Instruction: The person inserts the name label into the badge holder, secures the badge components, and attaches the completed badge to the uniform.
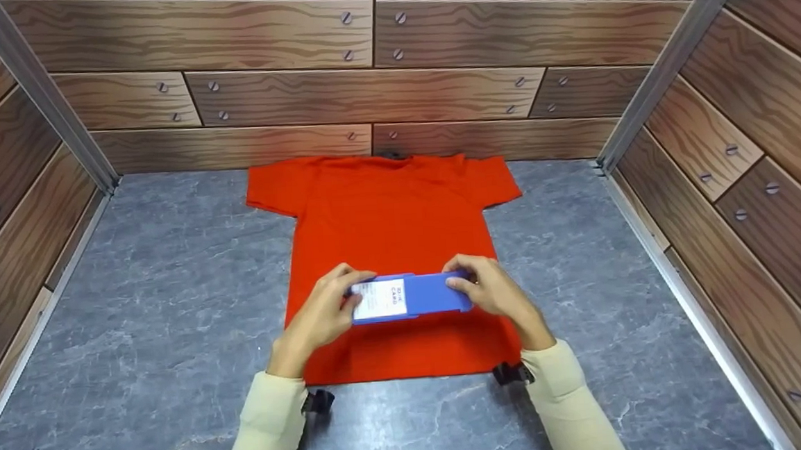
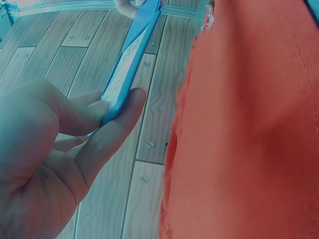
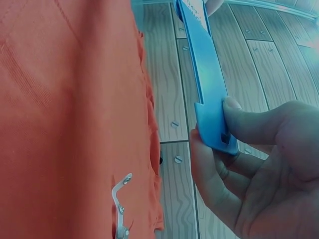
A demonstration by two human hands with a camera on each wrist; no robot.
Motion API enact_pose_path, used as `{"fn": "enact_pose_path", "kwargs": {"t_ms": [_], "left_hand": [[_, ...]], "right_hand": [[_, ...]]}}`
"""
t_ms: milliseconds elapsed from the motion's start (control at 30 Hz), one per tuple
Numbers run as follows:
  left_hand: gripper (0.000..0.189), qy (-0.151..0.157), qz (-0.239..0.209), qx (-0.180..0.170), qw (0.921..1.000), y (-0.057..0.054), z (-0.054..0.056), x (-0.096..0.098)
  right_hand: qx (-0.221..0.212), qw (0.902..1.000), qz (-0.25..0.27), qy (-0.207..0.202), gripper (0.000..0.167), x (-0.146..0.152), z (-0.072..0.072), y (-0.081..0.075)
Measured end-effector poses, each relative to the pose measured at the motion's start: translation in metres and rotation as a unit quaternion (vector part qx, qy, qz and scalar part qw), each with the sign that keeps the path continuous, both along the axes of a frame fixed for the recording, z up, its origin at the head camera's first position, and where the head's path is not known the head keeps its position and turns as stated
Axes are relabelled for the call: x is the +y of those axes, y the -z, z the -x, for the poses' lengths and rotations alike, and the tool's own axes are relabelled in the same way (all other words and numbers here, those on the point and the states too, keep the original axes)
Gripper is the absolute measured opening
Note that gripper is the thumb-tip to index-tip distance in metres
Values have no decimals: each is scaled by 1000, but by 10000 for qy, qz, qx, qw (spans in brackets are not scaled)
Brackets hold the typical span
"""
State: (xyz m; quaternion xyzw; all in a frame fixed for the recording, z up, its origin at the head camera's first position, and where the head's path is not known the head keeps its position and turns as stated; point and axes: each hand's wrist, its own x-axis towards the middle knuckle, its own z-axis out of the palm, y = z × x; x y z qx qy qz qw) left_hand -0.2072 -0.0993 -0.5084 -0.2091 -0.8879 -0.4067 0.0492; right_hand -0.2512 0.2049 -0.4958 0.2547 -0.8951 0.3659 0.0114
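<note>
A slim blue card holder (image 1: 438, 293) is held level above a red T-shirt (image 1: 394, 232) in the head view. A white printed card (image 1: 383, 298) shows in its left half; the right half is a plain blue panel. My left hand (image 1: 319, 310) pinches the left end, its thumb over the card's edge in the left wrist view. At the other end, my right hand (image 1: 493, 290) grips the plain blue part between thumb and fingers. The right wrist view shows a small dark slot near that end.
The T-shirt lies spread flat on a grey marbled table (image 1: 188, 280), collar near the back wall (image 1: 281, 96). Plank-patterned walls with metal corner posts (image 1: 45, 100) enclose three sides. In the right wrist view, a bent silver metal strip (image 3: 119, 209) lies against the shirt.
</note>
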Motion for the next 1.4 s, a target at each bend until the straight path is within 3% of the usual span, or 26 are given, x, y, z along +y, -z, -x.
{"fn": "enact_pose_path", "kwargs": {"t_ms": [1133, 1400], "left_hand": [[40, 173, 23, 37, 9998, 0, 3, 1], [41, 113, -44, -48, 9999, 1, 1, -1]], "right_hand": [[-318, 9995, 81, 24, 11, -16, -3, 3], [-601, 9980, 179, 125, 16, -14, -5, 2]]}}
